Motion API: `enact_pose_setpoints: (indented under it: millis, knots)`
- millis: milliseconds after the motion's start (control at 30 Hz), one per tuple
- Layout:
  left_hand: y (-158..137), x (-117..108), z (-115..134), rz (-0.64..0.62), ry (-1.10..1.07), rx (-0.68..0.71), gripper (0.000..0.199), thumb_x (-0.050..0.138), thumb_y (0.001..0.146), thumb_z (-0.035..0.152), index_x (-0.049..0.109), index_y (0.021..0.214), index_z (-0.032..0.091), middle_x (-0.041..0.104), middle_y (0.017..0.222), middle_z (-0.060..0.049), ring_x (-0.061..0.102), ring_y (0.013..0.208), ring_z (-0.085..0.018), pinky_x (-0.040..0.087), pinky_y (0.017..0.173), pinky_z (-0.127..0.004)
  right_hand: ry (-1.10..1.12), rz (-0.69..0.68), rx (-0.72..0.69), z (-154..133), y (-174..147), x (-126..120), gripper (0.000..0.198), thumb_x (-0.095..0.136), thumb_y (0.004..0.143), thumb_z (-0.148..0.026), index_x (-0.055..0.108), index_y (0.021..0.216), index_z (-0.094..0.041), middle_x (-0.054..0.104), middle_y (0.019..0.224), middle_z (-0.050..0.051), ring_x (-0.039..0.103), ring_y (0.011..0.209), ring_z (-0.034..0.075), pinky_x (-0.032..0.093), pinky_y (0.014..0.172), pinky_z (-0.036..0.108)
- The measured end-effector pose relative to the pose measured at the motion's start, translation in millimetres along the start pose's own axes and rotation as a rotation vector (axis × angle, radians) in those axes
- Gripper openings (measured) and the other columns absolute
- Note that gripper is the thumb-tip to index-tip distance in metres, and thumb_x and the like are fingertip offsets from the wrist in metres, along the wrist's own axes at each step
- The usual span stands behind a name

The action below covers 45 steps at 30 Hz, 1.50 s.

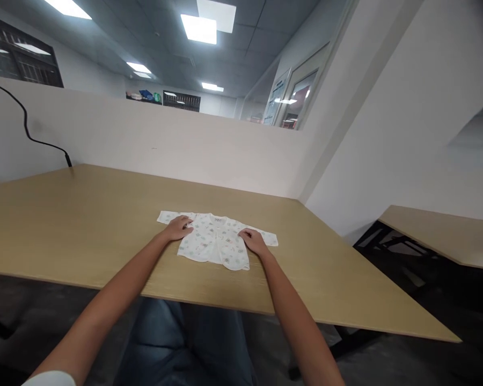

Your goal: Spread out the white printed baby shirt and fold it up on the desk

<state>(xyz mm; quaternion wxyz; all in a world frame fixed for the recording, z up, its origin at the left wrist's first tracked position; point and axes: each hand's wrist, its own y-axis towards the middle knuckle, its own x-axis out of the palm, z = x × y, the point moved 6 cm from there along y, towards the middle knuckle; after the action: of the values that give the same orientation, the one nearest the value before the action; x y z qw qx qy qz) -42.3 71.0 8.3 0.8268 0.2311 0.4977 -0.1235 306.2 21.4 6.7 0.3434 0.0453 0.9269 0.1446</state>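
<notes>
A small white baby shirt (214, 241) with a pale print lies spread out on the wooden table (104, 214). Its neckline faces the far side, and both long sleeves reach out sideways. My left hand (179, 228) rests at the shirt's left side by the sleeve, thumb and fingers apart. On the opposite side, my right hand (255, 241) lies at the right edge below the sleeve, its fingers slightly bent and touching the cloth. Neither hand lifts the fabric.
A low white partition (193, 145) runs along the table's far edge and meets a wall at the right. A black cable (26, 120) hangs down to the table's back left. Another table (443, 233) stands at the right, beyond a gap.
</notes>
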Motion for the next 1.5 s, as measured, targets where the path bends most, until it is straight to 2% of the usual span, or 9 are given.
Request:
enact_pose_setpoints:
  millis: [333,633,800,1167,1333,1500]
  knots:
    - [4.4,6.7,-4.5,0.06,-0.044,0.028,0.052,0.048,0.091,0.049,0.07,0.126,0.019,0.061,0.14,-0.013,0.055,0.13,-0.029,0.04,0.114,-0.04,0.026,-0.019,-0.009,-4.9,-2.9,0.4,0.03,0.053,0.081,-0.042,0.073,0.081,-0.02,0.076,0.09,0.006,0.065,0.088,0.024,0.046,0.08,0.032]
    - [5.1,8.8,-10.0,0.056,-0.042,0.016,0.054,0.048,0.091,0.05,0.067,0.13,0.019,0.057,0.145,-0.014,0.054,0.132,-0.03,0.04,0.115,-0.041,0.02,-0.004,-0.011,-4.4,-1.5,1.5,0.03,0.054,0.08,-0.043,0.072,0.079,-0.019,0.075,0.088,0.006,0.064,0.085,0.024,0.045,0.078,0.032]
    - [4.9,7.7,-9.7,0.068,-0.061,0.016,0.052,0.05,0.09,0.048,0.066,0.13,0.02,0.06,0.141,-0.012,0.056,0.129,-0.028,0.042,0.113,-0.04,0.036,0.01,-0.016,-1.9,0.6,2.3,0.03,0.054,0.081,-0.043,0.072,0.078,-0.019,0.075,0.087,0.007,0.063,0.083,0.023,0.045,0.077,0.032]
    - [5.9,10.6,-14.2,0.068,-0.013,-0.015,0.054,0.051,0.09,0.048,0.066,0.133,0.019,0.055,0.147,-0.014,0.051,0.137,-0.029,0.037,0.118,-0.042,0.008,0.048,-0.019,-1.5,1.4,2.1,0.028,0.053,0.078,-0.042,0.069,0.072,-0.02,0.074,0.082,0.006,0.063,0.08,0.024,0.043,0.074,0.032]
    - [5.7,10.2,-12.6,0.051,0.039,-0.04,0.054,0.05,0.091,0.049,0.066,0.133,0.019,0.053,0.15,-0.014,0.048,0.141,-0.03,0.035,0.119,-0.041,-0.037,0.091,0.029,5.7,3.9,0.3,0.027,0.051,0.075,-0.042,0.067,0.069,-0.021,0.073,0.079,0.005,0.062,0.078,0.024,0.041,0.072,0.032]
    - [8.7,7.9,-12.8,0.087,0.027,-0.042,0.048,0.038,0.099,0.045,0.071,0.124,0.02,0.059,0.146,-0.011,0.048,0.14,-0.027,0.035,0.12,-0.038,-0.047,0.1,0.037,8.3,5.0,0.1,0.027,0.05,0.075,-0.042,0.065,0.067,-0.02,0.072,0.077,0.006,0.062,0.078,0.024,0.04,0.072,0.032]
